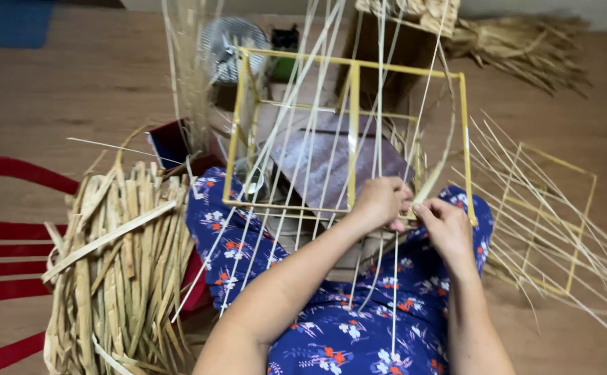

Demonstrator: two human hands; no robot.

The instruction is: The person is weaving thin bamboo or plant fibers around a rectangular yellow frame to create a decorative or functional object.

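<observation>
Your yellow box-shaped stick frame [352, 132] rests tilted on your lap; thin pale reed strips [296, 139] run lengthwise across it. Their loose ends hang past its near edge.

Bundle of dried leaves [119, 271] on red chair [12, 239]; small fan [230, 45] beyond.

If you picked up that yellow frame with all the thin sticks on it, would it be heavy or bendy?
Probably light: the yellow frame is only thin bars with open gaps. The sticks look springy, since some curve. It might wobble, as it rests on a lap.
</observation>
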